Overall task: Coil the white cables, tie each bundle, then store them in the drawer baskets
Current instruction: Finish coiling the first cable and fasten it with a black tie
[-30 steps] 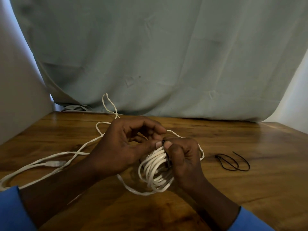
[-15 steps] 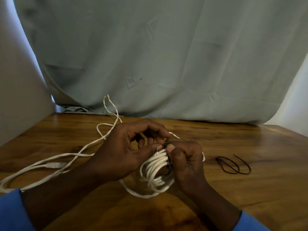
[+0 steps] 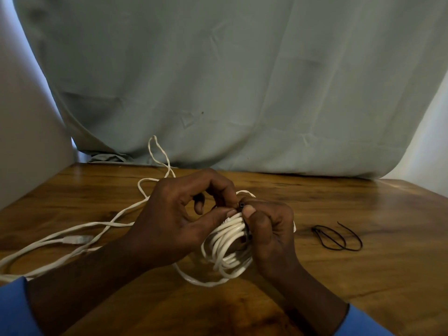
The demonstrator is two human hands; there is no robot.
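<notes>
Head view: right hand [image 3: 269, 235] fingers grip the round white cable bundle [image 3: 225, 241]; left hand [image 3: 169, 229] fingers pinch the thin black plastic tie [image 3: 241, 204] at its 12 o'clock. Best to pull it snug.

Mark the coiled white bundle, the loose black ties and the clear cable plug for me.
coiled white bundle [image 3: 225, 241]: head view, exposed strands at the coil's middle.
loose black ties [image 3: 344, 242]: head view, curved strand of the loop.
clear cable plug [image 3: 77, 238]: head view, middle of plug body.
</notes>
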